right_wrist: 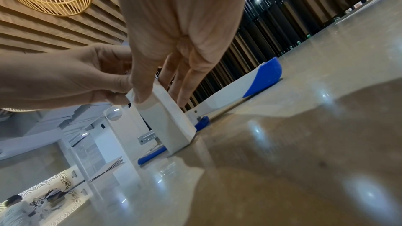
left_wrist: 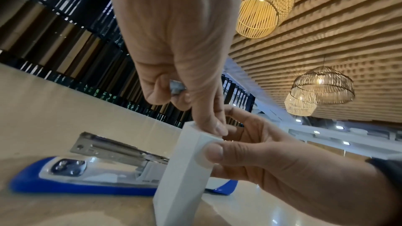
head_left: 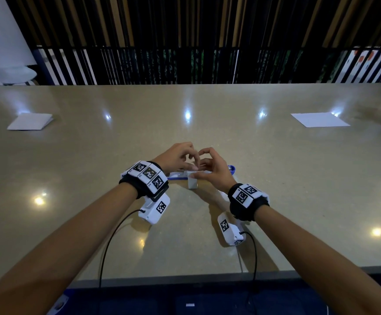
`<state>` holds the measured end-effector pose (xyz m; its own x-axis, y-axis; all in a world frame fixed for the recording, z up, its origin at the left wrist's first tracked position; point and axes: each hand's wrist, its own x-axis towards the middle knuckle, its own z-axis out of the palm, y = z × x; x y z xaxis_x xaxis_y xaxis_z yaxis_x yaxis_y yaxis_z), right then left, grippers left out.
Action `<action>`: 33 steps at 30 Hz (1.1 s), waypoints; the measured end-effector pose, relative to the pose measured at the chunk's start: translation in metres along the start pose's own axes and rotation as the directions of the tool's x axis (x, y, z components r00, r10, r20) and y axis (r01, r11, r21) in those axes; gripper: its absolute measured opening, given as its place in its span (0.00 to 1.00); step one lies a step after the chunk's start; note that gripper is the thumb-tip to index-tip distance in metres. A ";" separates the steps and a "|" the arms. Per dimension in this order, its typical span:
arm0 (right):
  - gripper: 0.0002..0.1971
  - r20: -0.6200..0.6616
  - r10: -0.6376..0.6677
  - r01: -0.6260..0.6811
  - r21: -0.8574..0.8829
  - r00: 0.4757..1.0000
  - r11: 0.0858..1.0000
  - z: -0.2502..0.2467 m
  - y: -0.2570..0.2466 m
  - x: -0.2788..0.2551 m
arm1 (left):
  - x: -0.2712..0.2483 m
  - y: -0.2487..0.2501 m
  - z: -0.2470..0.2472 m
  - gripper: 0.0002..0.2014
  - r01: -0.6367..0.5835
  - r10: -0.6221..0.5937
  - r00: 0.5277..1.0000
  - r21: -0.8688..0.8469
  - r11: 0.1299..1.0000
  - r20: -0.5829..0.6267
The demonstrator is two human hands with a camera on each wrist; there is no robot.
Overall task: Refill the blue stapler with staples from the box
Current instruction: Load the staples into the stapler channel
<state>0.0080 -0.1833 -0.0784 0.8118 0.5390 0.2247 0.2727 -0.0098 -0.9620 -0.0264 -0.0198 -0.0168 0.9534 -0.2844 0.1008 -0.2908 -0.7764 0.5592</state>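
I see a dim room; ceiling lamps (left_wrist: pixel 264 4) throw glare spots on the glossy table (head_left: pixel 275 167). Wrist views bend and blur at edges.

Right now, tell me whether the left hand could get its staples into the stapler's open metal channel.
Probably yes. The left hand pinches a staple strip just above the stapler, whose channel lies uncovered; only the staple box stands beside it.

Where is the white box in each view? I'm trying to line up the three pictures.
Head: box at centre, upright on the table, just below both hands.
Left wrist: box at lower centre, right hand pinching its top.
Right wrist: box at centre left, under the fingers.
Shared landmark: the open blue stapler lying right behind it.
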 end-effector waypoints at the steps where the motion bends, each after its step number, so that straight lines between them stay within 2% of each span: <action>1: 0.27 0.001 0.006 -0.006 0.005 1.000 1.000 0.000 0.000 0.000 | 0.000 -0.002 0.000 0.11 0.017 -0.017 0.999 -0.030 0.999 -0.027; 4: 0.27 0.005 0.016 -0.016 0.006 1.000 1.000 -0.002 -0.001 -0.001 | -0.002 -0.010 0.006 0.11 0.080 -0.097 0.991 -0.170 0.982 -0.095; 7: 0.26 -0.003 0.013 -0.013 0.001 1.000 1.000 -0.002 -0.001 -0.002 | -0.006 -0.017 0.012 0.07 0.122 -0.162 0.972 -0.226 0.966 -0.168; 10: 0.26 -0.001 0.007 -0.007 -0.015 1.000 1.000 -0.001 -0.002 -0.002 | -0.010 -0.019 0.011 0.09 0.149 -0.206 0.960 -0.277 0.949 -0.189; 14: 0.25 0.002 -0.011 0.011 -0.034 1.000 0.999 0.000 -0.003 -0.001 | -0.011 -0.019 0.009 0.10 0.099 -0.132 0.983 -0.233 0.967 -0.128; 18: 0.26 0.014 -0.012 0.012 -0.041 1.000 0.999 -0.001 -0.003 0.000 | -0.008 -0.019 0.006 0.08 0.095 -0.104 0.990 -0.097 0.991 -0.091; 23: 0.28 0.032 0.003 -0.003 -0.003 0.999 1.000 -0.001 -0.003 0.000 | -0.002 -0.017 0.003 0.07 0.099 -0.102 0.993 -0.059 0.993 -0.052; 28: 0.29 0.033 0.000 0.000 0.013 0.999 1.000 -0.003 -0.001 0.001 | 0.005 -0.017 0.000 0.08 0.116 -0.116 0.990 0.009 0.993 0.083; 31: 0.27 0.025 0.002 -0.002 0.002 1.000 1.000 -0.003 -0.002 0.001 | 0.007 -0.013 -0.001 0.04 0.122 -0.124 0.991 0.044 0.992 0.049; 33: 0.27 0.021 0.003 -0.003 0.010 1.000 1.000 -0.003 -0.002 0.001 | 0.007 -0.011 0.000 0.05 0.114 -0.115 0.993 0.043 0.993 0.017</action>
<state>0.0103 -0.1855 -0.0759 0.8015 0.5568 0.2182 0.2646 -0.0031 -0.9643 -0.0165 -0.0131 -0.0220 0.9789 -0.2034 0.0218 -0.1837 -0.8274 0.5308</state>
